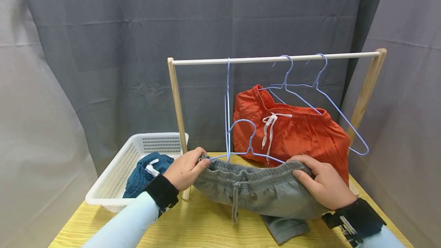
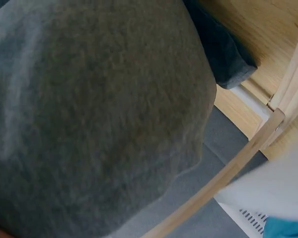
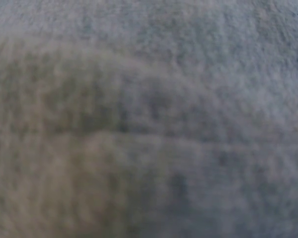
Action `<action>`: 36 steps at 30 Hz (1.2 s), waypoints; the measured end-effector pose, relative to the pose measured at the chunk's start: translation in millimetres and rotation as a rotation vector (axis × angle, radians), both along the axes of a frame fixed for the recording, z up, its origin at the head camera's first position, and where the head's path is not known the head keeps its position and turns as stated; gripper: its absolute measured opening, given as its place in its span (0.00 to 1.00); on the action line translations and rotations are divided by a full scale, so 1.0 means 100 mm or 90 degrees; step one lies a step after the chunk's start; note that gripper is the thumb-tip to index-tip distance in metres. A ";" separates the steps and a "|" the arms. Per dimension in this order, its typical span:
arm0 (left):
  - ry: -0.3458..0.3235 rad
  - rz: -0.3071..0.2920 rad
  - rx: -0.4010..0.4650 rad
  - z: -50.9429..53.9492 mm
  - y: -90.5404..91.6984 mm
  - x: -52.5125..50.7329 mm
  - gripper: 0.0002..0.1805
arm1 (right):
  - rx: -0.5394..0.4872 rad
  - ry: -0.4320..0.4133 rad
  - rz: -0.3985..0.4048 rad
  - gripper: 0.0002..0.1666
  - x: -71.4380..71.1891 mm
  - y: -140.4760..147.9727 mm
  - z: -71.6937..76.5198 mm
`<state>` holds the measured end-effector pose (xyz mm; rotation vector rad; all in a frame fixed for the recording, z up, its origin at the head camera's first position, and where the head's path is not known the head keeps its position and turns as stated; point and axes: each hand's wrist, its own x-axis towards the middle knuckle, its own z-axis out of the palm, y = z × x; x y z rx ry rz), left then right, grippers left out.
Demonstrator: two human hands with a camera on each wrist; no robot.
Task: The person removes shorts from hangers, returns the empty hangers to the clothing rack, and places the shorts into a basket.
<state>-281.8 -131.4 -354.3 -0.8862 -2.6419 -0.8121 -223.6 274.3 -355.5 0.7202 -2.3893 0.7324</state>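
Note:
A pair of grey drawstring shorts (image 1: 262, 190) is stretched between both hands above the table. The left hand (image 1: 186, 168) pinches the waistband's left end, and the right hand (image 1: 322, 183) grips its right end with the thumb in front. A light blue hanger (image 1: 250, 148) has its lower part inside the waistband, its hook free in the air below the rail. In the left wrist view, the grey cloth (image 2: 99, 109) fills much of the picture. Only blurred grey cloth (image 3: 149, 109) shows in the right wrist view.
A rack with a white rail (image 1: 203, 61) and wooden posts stands behind. Red shorts (image 1: 293, 129) hang there on a hanger (image 1: 287, 75), beside another hanger (image 1: 322, 75) and one seen edge-on (image 1: 227, 106). At left, a white basket (image 1: 106, 179) holds blue shorts (image 1: 144, 173).

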 end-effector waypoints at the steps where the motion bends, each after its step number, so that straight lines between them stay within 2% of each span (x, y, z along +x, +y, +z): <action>1: 0.002 0.004 -0.001 -0.01 0.01 0.00 0.16 | -0.001 0.000 0.001 0.21 0.00 0.00 0.00; 6: 0.032 0.025 -0.012 -0.04 0.05 0.00 0.14 | -0.003 0.001 0.003 0.21 0.01 0.00 -0.01; 12: 0.112 0.029 -0.039 -0.06 0.11 0.00 0.14 | -0.005 -0.004 0.003 0.21 0.01 0.01 -0.03; 16: 0.147 0.028 -0.055 -0.05 0.14 0.01 0.14 | -0.007 -0.004 0.007 0.21 0.01 0.00 -0.05; 24: 0.178 0.050 -0.062 -0.04 0.21 0.03 0.14 | -0.001 0.013 0.000 0.21 0.02 -0.03 -0.07; 28: 0.181 0.048 -0.070 -0.05 0.24 0.03 0.14 | -0.004 0.017 0.005 0.23 0.03 -0.03 -0.09; 32: 0.192 0.045 -0.071 -0.07 0.22 0.03 0.13 | 0.002 -0.002 0.017 0.24 0.03 -0.03 -0.08; 36: 0.212 0.042 -0.073 -0.08 0.21 0.04 0.10 | 0.019 -0.035 0.020 0.29 0.06 -0.03 -0.07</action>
